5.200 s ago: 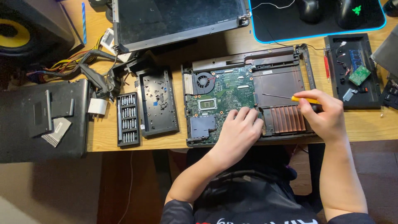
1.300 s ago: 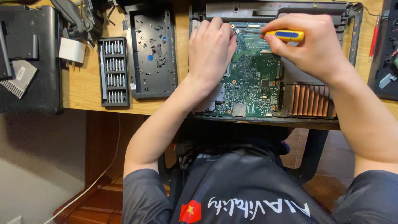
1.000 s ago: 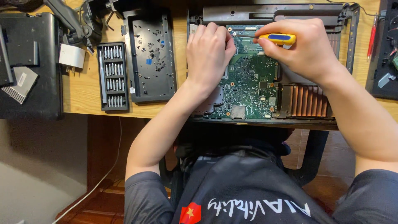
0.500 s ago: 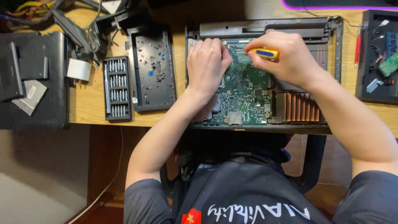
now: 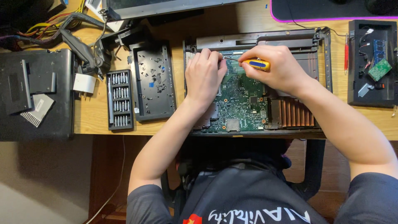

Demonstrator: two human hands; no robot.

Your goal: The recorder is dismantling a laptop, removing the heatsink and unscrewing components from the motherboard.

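Wooden desk (image 5: pixel 207 25), pale grain, cluttered. Centre: opened laptop base (image 5: pixel 257 39), dark plastic shell, lying flat with its green circuit board (image 5: pixel 242 99) exposed, densely studded with small components; ribbed copper heatsink (image 5: pixel 295 113) at the board's right. Left of the base, a flat black cover panel (image 5: pixel 152 83) with loose screws on it, then a black bit set tray (image 5: pixel 119 99) with rows of metal bits. Far right, a black tray (image 5: pixel 371 62) with small green boards. Left hand (image 5: pixel 204 76) lies palm down on the board's upper left, fingers together and curled at the top edge, pressing down. Right hand (image 5: pixel 277 68) is clamped around a small screwdriver (image 5: pixel 256 64), yellow handle with blue inset, thin metal shaft pointing left toward the left fingertips, tip just beside them over the board's top edge.
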